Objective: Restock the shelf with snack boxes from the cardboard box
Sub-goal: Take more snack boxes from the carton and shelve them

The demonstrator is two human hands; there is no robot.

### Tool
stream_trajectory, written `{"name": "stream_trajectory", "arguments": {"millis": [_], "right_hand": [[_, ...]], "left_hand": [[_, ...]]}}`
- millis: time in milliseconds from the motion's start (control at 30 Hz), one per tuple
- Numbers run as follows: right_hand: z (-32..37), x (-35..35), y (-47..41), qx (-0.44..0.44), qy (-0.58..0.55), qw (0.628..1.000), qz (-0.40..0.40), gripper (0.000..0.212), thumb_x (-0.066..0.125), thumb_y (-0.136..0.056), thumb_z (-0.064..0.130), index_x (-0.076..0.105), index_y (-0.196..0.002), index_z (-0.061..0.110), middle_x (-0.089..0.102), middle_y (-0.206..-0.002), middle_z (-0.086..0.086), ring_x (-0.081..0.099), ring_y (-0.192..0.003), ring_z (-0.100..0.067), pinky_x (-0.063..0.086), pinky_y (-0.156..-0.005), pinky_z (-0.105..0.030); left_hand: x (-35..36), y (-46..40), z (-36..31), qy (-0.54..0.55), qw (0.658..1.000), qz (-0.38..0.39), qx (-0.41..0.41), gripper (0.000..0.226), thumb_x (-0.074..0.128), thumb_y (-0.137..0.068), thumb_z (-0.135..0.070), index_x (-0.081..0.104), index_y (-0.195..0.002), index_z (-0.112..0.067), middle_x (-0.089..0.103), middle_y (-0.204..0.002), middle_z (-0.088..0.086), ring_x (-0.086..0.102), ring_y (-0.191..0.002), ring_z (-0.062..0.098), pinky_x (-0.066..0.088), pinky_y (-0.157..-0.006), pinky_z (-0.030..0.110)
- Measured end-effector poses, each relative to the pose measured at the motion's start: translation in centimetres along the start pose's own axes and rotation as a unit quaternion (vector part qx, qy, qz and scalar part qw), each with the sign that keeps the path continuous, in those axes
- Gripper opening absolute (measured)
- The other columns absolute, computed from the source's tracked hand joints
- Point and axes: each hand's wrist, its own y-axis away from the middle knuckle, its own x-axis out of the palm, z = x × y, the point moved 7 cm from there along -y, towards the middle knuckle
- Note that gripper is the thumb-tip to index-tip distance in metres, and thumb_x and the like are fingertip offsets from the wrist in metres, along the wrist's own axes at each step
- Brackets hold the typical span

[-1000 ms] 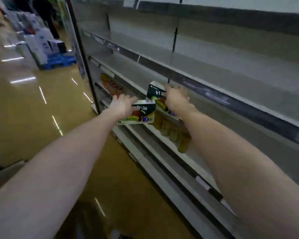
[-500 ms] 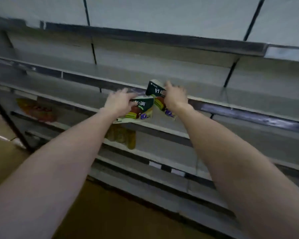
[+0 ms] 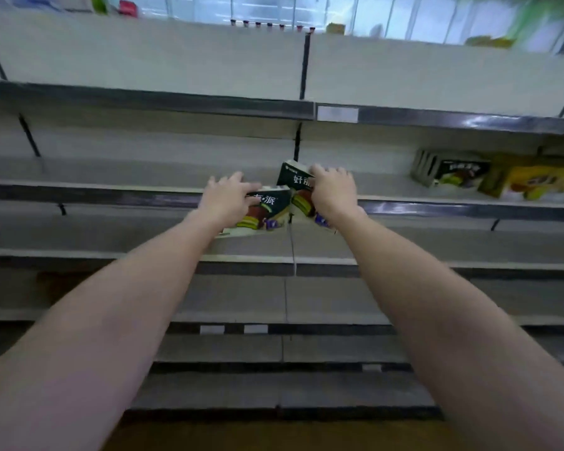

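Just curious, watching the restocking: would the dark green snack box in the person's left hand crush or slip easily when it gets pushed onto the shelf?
Probably stiff: the dark green snack box keeps flat faces under the left hand. Likely light, since one hand carries it. Its flat sides should slide along the shelf, not roll.

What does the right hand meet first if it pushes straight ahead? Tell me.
The right hand points into the shelf. With its box, it would probably meet only the bare back panel; depth is unclear.
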Motion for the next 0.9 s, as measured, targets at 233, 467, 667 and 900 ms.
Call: {"name": "stream_trajectory", "arguments": {"millis": [233,467,667,900], "right_hand": [[-14.8,-4.0,0.8,0.034,0.049,0.997,-0.045,0.024,0.041,-0.101,0.021,0.057,-0.118,0.020,0.067,-0.110,-0.015,0.055,-0.102,-0.035,0.032,-0.076,-0.040],[-30.2,-6.9,1.1,0.066,0.029,0.996,-0.055,0.027,0.045,-0.100,0.019,0.057,-0.125,0.021,0.067,-0.111,-0.012,0.056,-0.106,-0.034,0.039,-0.088,-0.043],[-40.4,-8.4,1.6,0.083,-0.010,0.996,-0.036,0.032,0.045,-0.103,0.030,0.048,-0.134,0.021,0.061,-0.119,-0.010,0.057,-0.105,-0.031,0.049,-0.074,-0.040],[-46.1,-7.9,0.1,0.084,0.010,0.996,-0.025,0.034,0.043,-0.103,0.022,0.051,-0.137,0.021,0.062,-0.121,-0.013,0.055,-0.110,-0.031,0.045,-0.078,-0.039]], "left_hand": [[0.0,-5.8,-14.4,0.000,0.997,-0.038,0.070,0.042,0.038,-0.102,-0.051,0.046,-0.142,-0.040,0.053,-0.126,0.008,0.054,-0.113,0.029,0.036,-0.103,0.048],[0.1,-11.5,-29.3,-0.009,0.992,-0.069,0.107,0.041,0.041,-0.101,-0.049,0.049,-0.138,-0.032,0.053,-0.129,0.008,0.052,-0.119,0.030,0.033,-0.106,0.052],[1.3,-15.1,-38.7,-0.003,0.989,-0.090,0.115,0.042,0.043,-0.099,-0.051,0.056,-0.128,-0.023,0.056,-0.121,0.004,0.054,-0.113,0.025,0.036,-0.101,0.048],[2.8,-17.8,-44.0,0.034,0.992,-0.079,0.094,0.044,0.045,-0.100,-0.049,0.055,-0.137,-0.029,0.056,-0.120,0.004,0.054,-0.115,0.024,0.029,-0.110,0.051]]}}
